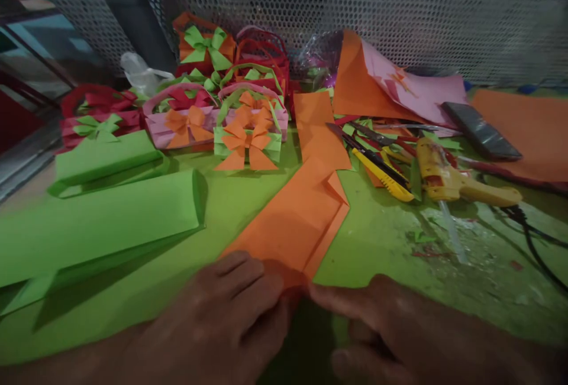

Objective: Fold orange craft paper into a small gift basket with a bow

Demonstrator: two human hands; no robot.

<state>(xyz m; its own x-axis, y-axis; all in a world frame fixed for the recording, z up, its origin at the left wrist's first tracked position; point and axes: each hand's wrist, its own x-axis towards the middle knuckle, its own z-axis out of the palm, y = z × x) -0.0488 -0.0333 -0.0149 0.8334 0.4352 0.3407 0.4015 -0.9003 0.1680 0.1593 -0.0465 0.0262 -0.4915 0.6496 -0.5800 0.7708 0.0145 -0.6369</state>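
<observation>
A long folded strip of orange paper [296, 219] lies on the green work surface [381, 237], running away from me. My left hand [231, 320] rests on its near end with fingers curled down over the paper. From the right, my right hand [390, 326] meets that same end, its fingertips pinched on the orange edge. Both hands press together at the bottom middle of the view.
Folded green paper sheets [102, 219] lie at left. Several small paper baskets with bows [222, 113] stand at the back. To the right are a yellow glue gun [448, 181] with its cord, a yellow utility knife [384, 175], loose orange and pink sheets [390, 83], and a perforated metal wall behind.
</observation>
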